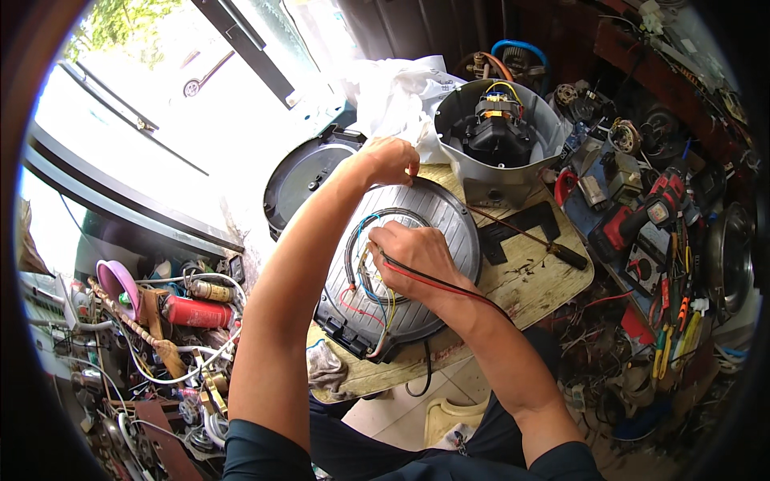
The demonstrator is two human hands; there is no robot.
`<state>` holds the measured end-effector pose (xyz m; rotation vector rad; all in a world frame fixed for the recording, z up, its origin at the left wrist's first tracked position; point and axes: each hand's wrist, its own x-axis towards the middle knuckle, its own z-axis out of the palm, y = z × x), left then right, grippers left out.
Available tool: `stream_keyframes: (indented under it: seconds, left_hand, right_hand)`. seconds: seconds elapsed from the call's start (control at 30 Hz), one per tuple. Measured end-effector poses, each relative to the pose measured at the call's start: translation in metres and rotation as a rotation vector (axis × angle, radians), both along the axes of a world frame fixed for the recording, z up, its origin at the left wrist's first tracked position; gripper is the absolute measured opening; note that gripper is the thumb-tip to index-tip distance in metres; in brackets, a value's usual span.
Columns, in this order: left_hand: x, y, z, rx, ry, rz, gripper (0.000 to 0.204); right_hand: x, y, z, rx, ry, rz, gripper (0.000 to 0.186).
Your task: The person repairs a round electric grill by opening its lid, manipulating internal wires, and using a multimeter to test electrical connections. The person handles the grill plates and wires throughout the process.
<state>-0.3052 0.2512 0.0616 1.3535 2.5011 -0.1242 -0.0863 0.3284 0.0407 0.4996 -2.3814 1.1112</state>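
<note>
Directly beneath right grip (417, 260): round grey base (439, 210), coiled wires (350, 260).

Dressed in a dark blue top (417, 469) with short, plain-hemmed sleeves (269, 453) and dark trousers (499, 418). Bare along both forearms (282, 321) and hands (415, 255).

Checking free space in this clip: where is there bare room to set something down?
Mainly the board's right corner, between screwdriver and right forearm, bar some dark specks. A thin front strip shows between rag and disc. Crowded: the disc's middle, with wires and right hand; the right side, with drill and hand tools.
</note>
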Motion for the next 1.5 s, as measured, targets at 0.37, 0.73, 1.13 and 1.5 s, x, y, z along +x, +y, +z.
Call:
stream_keyframes:
  seconds: [0.37, 0.73, 1.13, 1.5]
  left_hand:
    - [-0.013, -0.013, -0.007, 0.159, -0.136, 0.06, 0.034]
    - [-0.025, -0.012, -0.016, 0.069, -0.187, 0.038, 0.035]
    - [-0.034, -0.012, -0.011, 0.0, -0.236, -0.006, 0.037]
    - [-0.01, -0.025, 0.059, 0.127, -0.158, -0.01, 0.031]
  right_hand:
    - [-0.001, 0.001, -0.002, 0.027, -0.005, 0.004, 0.009]
    - [0.0, 0.001, -0.001, 0.035, -0.007, 0.025, 0.008]
    - [-0.001, 0.001, 0.005, -0.039, 0.033, 0.027, 0.01]
    - [0.009, 0.002, 0.039, -0.065, 0.095, 0.043, 0.007]
